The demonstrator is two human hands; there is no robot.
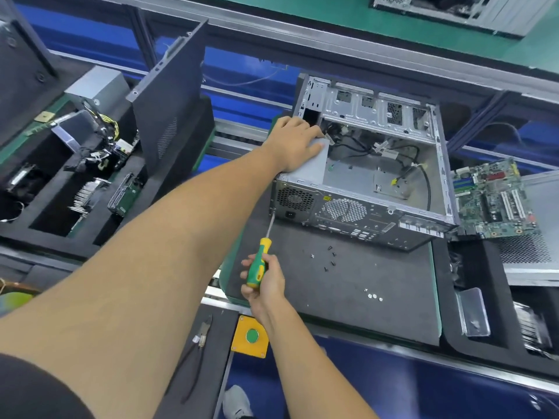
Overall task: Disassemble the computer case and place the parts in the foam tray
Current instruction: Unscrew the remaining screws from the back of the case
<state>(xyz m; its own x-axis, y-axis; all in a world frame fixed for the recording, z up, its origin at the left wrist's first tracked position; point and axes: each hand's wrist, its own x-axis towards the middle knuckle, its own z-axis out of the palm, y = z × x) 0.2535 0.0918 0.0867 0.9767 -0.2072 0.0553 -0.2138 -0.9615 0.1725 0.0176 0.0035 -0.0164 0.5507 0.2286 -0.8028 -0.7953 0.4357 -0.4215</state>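
Note:
The open computer case (393, 173) lies on its side on a black foam mat (348, 282), rear panel toward me. My left hand (295, 143) rests flat on the grey power supply box (314, 167) in the case's left corner. My right hand (264, 282) grips a green-and-yellow screwdriver (258, 261), its tip at the rear panel's left edge near the power supply grille. Loose cables lie inside the case. A green motherboard (493, 201) leans at the case's right. The foam tray (75, 182) at left holds a power supply, heatsink and drive.
Small black screws (329, 257) and silver screws (373, 295) lie on the mat. A dark side panel (172, 104) stands upright left of the case. Cutters (202, 331) and a yellow box with a green button (251, 337) sit at the bench's near edge. A second tray is at right.

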